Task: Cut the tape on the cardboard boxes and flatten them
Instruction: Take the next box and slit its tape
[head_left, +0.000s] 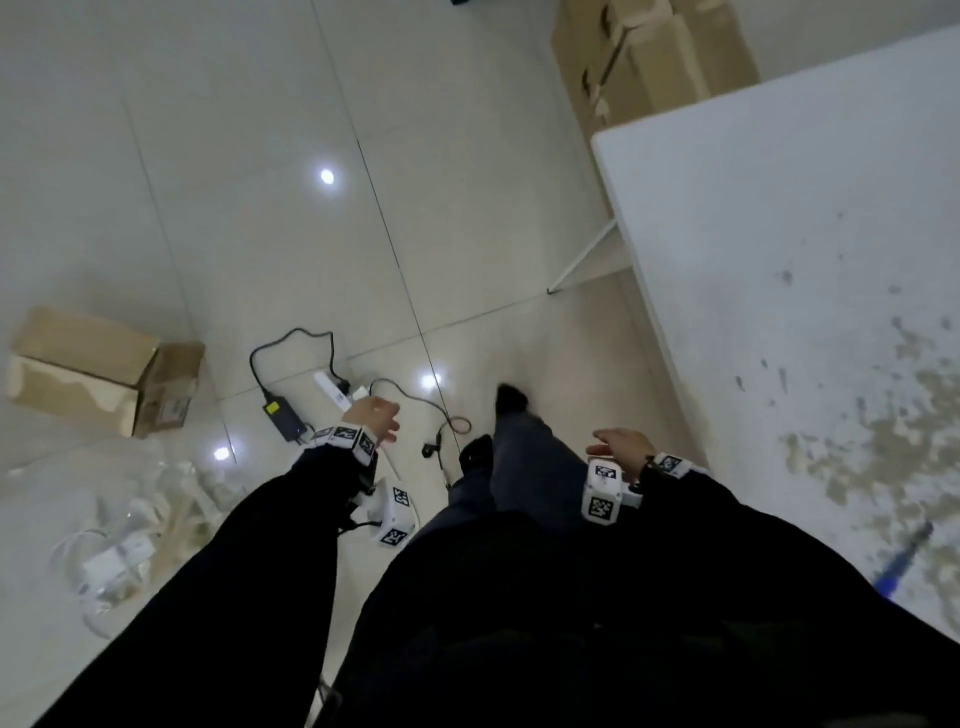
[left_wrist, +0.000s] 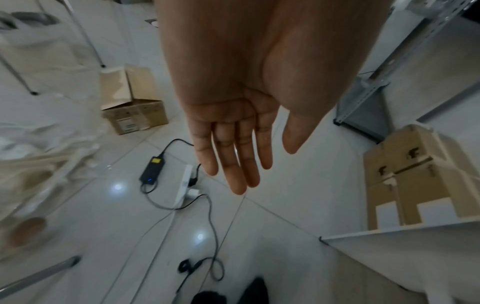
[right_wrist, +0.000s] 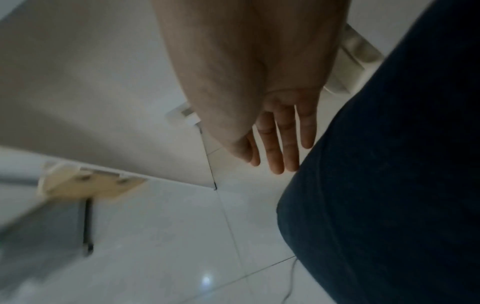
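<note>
A small brown cardboard box (head_left: 104, 371) lies on the floor at the left, its flap standing open in the left wrist view (left_wrist: 135, 102). Taller stacked cardboard boxes (head_left: 649, 57) stand at the back beside the table, also seen as taped boxes (left_wrist: 420, 174). A blue-handled tool (head_left: 904, 558), perhaps a knife, lies on the white table near its right edge. My left hand (head_left: 371, 415) hangs over the floor with straight fingers (left_wrist: 233, 164), holding nothing. My right hand (head_left: 621, 449) hangs beside my leg with relaxed fingers (right_wrist: 283, 139), also empty.
A white table (head_left: 805, 260) with a stained top fills the right side. A power strip (head_left: 332, 392), a black adapter (head_left: 283, 415) and cables lie on the tiled floor ahead of my feet. Clear plastic wrapping (head_left: 130, 525) lies at the lower left. Grey metal shelving (left_wrist: 369, 98) stands behind.
</note>
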